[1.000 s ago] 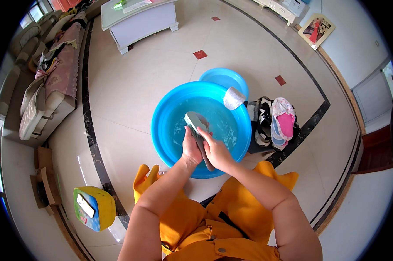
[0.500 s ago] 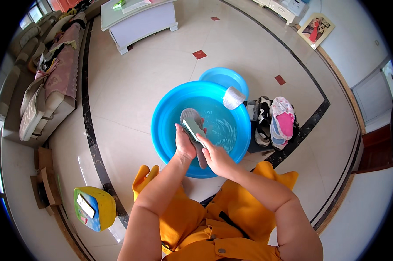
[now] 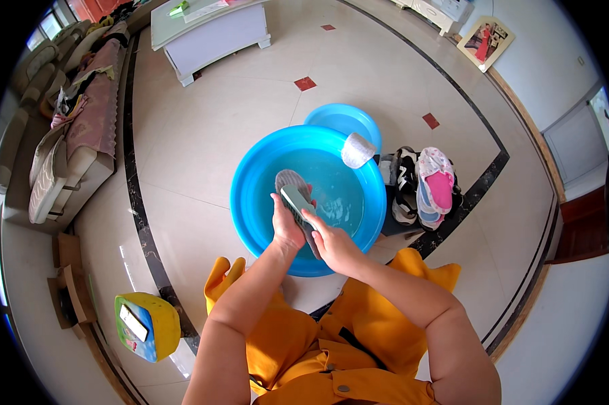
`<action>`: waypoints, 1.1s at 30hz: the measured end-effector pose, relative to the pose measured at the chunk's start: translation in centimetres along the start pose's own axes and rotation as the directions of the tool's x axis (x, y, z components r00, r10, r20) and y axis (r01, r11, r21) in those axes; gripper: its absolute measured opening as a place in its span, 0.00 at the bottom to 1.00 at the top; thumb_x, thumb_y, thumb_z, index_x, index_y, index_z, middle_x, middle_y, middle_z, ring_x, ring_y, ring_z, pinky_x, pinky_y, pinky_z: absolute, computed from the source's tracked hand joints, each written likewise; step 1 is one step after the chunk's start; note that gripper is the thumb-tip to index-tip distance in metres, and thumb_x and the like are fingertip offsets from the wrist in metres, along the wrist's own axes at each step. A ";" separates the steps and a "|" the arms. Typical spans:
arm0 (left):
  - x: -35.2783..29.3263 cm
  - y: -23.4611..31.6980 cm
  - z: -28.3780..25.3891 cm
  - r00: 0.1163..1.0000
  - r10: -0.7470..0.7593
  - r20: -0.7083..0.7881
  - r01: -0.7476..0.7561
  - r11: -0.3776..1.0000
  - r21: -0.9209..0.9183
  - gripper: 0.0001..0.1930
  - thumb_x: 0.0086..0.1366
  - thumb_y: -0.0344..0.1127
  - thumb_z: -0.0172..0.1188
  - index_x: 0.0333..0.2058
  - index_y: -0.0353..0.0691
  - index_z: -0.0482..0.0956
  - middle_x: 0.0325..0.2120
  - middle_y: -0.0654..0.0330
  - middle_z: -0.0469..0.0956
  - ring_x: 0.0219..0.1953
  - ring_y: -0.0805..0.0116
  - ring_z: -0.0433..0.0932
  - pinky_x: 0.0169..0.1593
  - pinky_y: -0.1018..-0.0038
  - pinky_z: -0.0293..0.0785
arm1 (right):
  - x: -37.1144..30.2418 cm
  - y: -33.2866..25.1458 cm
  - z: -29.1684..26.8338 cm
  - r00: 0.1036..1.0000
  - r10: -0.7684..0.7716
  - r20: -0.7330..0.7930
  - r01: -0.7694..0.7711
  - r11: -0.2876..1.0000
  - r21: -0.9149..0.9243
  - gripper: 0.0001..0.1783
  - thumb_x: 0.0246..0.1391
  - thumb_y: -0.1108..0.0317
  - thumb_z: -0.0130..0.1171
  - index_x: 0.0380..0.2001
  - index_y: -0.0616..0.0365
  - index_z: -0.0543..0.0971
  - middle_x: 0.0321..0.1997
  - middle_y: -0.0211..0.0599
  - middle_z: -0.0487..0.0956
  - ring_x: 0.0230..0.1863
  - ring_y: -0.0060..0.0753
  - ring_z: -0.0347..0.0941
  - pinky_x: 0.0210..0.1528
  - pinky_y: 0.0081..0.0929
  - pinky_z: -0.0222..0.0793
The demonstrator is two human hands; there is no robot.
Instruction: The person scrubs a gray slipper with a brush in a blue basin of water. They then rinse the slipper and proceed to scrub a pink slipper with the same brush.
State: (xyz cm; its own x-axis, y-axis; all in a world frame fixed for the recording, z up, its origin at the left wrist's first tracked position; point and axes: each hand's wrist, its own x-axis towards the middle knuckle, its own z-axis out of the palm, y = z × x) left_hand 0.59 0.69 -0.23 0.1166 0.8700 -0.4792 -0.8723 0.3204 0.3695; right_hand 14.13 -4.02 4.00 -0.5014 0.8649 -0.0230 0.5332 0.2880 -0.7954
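Note:
Over the large blue basin point(image 3: 242, 202) of water, my left hand point(image 3: 287, 228) holds a grey insole point(image 3: 312, 244), its fingers wrapped around the underside. The insole is tilted, its wide end away from me. My right hand point(image 3: 337, 248) grips a pale green scrubbing brush point(image 3: 295, 198) and presses it on the insole's upper face. The brush covers the insole's middle, and its bristles are mostly hidden. On the basin's right rim rests a whitish-grey curved piece point(image 3: 358, 150), whose kind I cannot make out.
A second blue basin point(image 3: 348, 116) stands behind the first. Right of it are black-and-white sneakers point(image 3: 405, 185) and a pink-and-white shoe point(image 3: 438, 189). A yellow-and-blue stool point(image 3: 159, 327) with a phone point(image 3: 133, 322) on it stands at left. Farther off are a sofa point(image 3: 92, 135) and white table point(image 3: 216, 40).
The brush has shifted slightly and turned on the insole, showing more of its smooth back. Both hands keep their hold. The whole view has moved a little.

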 end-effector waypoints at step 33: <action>0.4 -0.1 -0.7 0.975 -0.040 -0.218 0.053 0.997 0.055 0.24 0.73 0.50 0.33 0.59 0.43 0.64 0.51 0.57 0.73 0.51 0.60 0.71 0.53 0.62 0.68 | 4.0 7.3 -0.1 0.977 0.166 -0.135 -0.192 0.958 -0.212 0.27 0.62 0.69 0.46 0.64 0.49 0.59 0.25 0.51 0.76 0.27 0.56 0.74 0.31 0.47 0.69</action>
State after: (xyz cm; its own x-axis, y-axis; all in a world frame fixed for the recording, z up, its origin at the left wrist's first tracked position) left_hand 0.34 0.70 -1.02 0.0450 0.7536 -0.6558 -0.8375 0.3864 0.3865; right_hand 16.07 1.61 -1.89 -0.3089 0.9483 -0.0726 0.7515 0.1966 -0.6297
